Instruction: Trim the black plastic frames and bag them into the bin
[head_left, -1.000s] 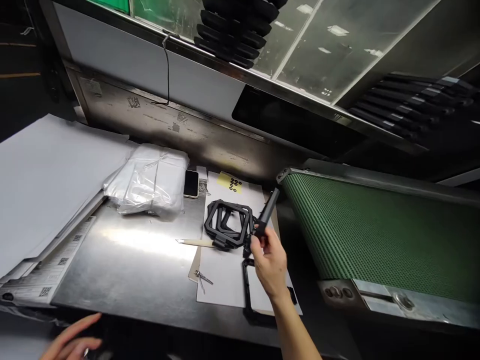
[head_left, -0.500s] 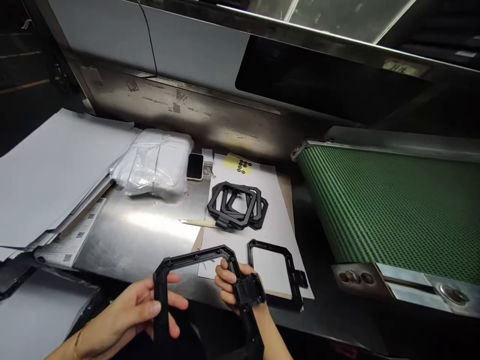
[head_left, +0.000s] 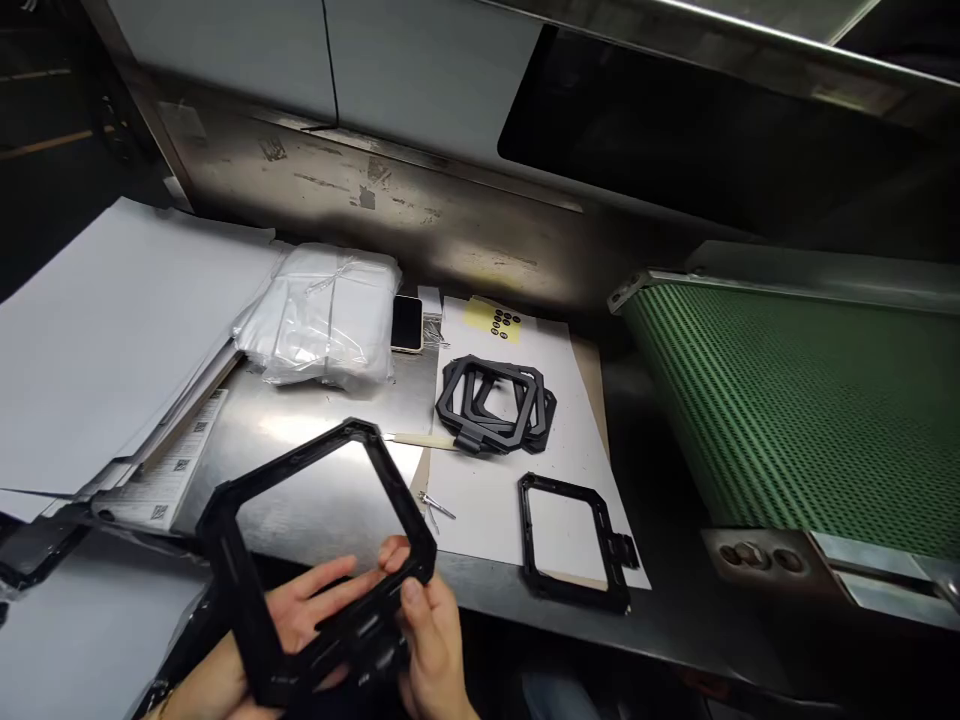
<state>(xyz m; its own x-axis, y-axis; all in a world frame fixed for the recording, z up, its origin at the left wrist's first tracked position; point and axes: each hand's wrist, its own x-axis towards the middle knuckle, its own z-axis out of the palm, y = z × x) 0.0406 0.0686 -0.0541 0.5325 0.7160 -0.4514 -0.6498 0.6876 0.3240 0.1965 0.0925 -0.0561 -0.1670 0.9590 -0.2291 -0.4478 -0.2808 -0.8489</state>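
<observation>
A black plastic frame (head_left: 251, 590) with cut corners is held tilted over the near edge of the bench. My right hand (head_left: 435, 640) pinches its lower right corner, thumb in front. Behind the frame, my left hand (head_left: 300, 605) shows through the opening with fingers stretched out toward the right; its thumb is hidden. Another black frame (head_left: 531, 540) with a side tab lies flat on white paper (head_left: 487, 520), right of my hands. Farther back, several dark frames (head_left: 491, 440) lie in an overlapping pile. A small silver tool (head_left: 436, 505) rests near the paper's front left edge.
A pale-handled knife (head_left: 420, 440) points left from the pile. Behind are a phone (head_left: 407, 325), a plastic-wrapped white bundle (head_left: 330, 310) and a yellow sheet with black dots (head_left: 491, 317). Large white sheets (head_left: 127, 330) are stacked left; a green conveyor belt (head_left: 810, 400) runs at right.
The held frame has moved left and turned. My right hand has shifted to its lower right corner, while my left hand has released its side grip and stretched its fingers behind it.
</observation>
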